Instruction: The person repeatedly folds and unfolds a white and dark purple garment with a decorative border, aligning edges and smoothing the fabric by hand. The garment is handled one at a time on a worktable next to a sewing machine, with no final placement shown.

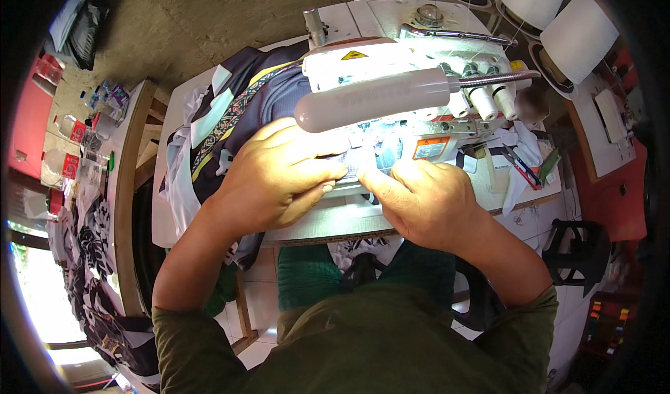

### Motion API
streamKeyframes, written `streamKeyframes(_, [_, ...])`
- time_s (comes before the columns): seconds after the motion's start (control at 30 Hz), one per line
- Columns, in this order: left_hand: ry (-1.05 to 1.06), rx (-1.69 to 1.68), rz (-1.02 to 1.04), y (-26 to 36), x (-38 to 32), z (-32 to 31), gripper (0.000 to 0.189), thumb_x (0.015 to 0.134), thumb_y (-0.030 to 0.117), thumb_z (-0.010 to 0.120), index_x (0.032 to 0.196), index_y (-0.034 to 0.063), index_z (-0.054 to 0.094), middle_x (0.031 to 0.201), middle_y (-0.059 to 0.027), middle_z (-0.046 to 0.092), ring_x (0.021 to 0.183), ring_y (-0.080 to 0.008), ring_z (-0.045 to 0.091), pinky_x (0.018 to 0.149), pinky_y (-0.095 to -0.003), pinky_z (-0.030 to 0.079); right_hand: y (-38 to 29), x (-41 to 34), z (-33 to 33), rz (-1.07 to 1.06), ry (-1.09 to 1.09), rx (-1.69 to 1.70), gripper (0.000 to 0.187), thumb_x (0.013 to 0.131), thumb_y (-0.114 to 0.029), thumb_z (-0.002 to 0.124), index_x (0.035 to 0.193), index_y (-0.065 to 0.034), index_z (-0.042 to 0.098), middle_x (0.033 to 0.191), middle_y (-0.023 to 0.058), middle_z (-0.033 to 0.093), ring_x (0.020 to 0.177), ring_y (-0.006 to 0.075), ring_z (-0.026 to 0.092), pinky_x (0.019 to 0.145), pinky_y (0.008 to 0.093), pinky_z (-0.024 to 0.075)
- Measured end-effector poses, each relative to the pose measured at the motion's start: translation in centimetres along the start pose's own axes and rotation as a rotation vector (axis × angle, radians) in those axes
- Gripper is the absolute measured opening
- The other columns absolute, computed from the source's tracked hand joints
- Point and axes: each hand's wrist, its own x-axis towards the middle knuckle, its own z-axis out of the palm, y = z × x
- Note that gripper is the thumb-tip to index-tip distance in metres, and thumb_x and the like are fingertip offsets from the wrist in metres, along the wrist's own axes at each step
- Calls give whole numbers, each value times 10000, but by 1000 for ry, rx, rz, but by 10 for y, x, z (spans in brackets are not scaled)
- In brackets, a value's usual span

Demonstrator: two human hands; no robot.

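Note:
A dark garment with a patterned, yellow-edged band [230,108] lies across the left of the sewing table and reaches under the white overlock sewing machine [361,61]. On the cloth beside the needle area rests my left hand [285,171], thumb and fingertips together at the fabric edge. My right hand [426,200] is just right of it, index finger reaching to the same cloth, its other fingers curled. Glare and the lamp hide the presser foot, and whether either hand pinches the cloth is unclear. A gooseneck lamp [374,98] hangs above both hands.
Scissors [521,166] lie with fabric scraps on the table's right side. Large white thread cones [578,35] stand at the upper right. A second table [125,195] with bottles and piled cloth is at the left. A black plastic stool [578,252] stands at right.

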Motion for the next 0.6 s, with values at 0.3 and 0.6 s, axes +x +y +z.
streamKeyframes(0.3, [8, -97, -97, -27, 10, -6, 168, 817, 174, 766, 982, 153, 794, 1175, -56, 723, 1193, -277, 625, 1147, -541, 377, 14, 14, 14, 45, 110, 75, 304, 823, -197, 773, 1101, -84, 725, 821, 53, 613, 638, 221, 620, 543, 343, 504])
streamKeyframes(0.6, [306, 40, -285, -15, 10, 23, 167, 857, 159, 671, 964, 95, 782, 1056, -63, 699, 1050, -282, 640, 919, -442, 522, -38, -43, 36, 395, 311, 592, 304, 1048, -270, 561, 1044, 18, 657, 782, 120, 674, 611, 196, 633, 564, 316, 503])
